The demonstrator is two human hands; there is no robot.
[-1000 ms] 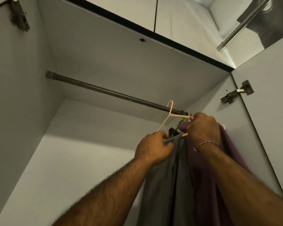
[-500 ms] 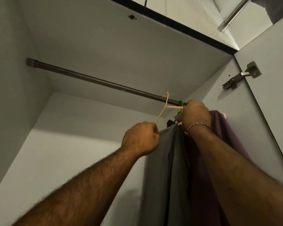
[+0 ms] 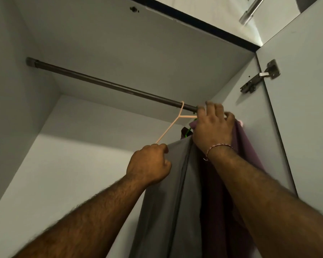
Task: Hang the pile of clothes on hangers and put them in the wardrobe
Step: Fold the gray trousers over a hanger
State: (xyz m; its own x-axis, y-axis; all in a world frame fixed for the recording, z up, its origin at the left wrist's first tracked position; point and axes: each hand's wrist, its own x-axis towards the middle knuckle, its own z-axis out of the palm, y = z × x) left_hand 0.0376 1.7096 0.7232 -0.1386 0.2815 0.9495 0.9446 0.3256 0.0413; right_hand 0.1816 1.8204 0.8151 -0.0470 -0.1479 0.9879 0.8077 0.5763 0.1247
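We had the peach hanger (image 3: 177,120) hooked over the wardrobe rod (image 3: 108,84). Left hand (image 3: 149,164) pinched the grey garment (image 3: 168,202) at 6 o'clock; right hand (image 3: 213,127) gripped the hanger's right arm beside the purple garment (image 3: 248,146).

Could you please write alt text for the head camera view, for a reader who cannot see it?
Inside an open wardrobe, a pale pink hanger carrying a grey garment is hooked over the dark rail. The left hand grips the hanger's lower end; the right hand reaches to the rail beside a purple garment.
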